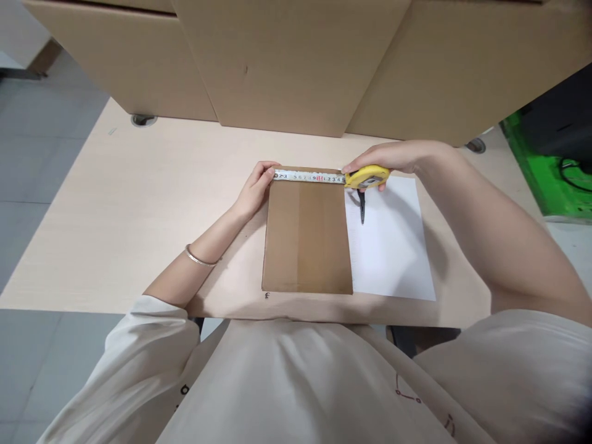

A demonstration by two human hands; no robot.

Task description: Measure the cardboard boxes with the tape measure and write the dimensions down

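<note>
Left hand (256,190): fingertips pinched on the free end of the tape blade (309,177), pinning it at the far left corner of the cardboard piece (306,237). Right hand (395,158): curled around the yellow tape measure case (367,177), held just past the far right corner. Blade stretched along the far edge of the cardboard, numbers facing up. Cardboard flat on the desk (115,203), near its front edge, overlapping the left side of a white paper sheet (393,246). Black pen (362,206) lying on the sheet, just below the case. Large cardboard boxes (287,61) standing along the back of the desk.

Judgement on doing the measurement well: keep end hook flush with the left corner, blade taut and parallel to the edge, no sag or skew; read straight down at the right corner to avoid parallax; hold case steady until the reading is taken.
</note>
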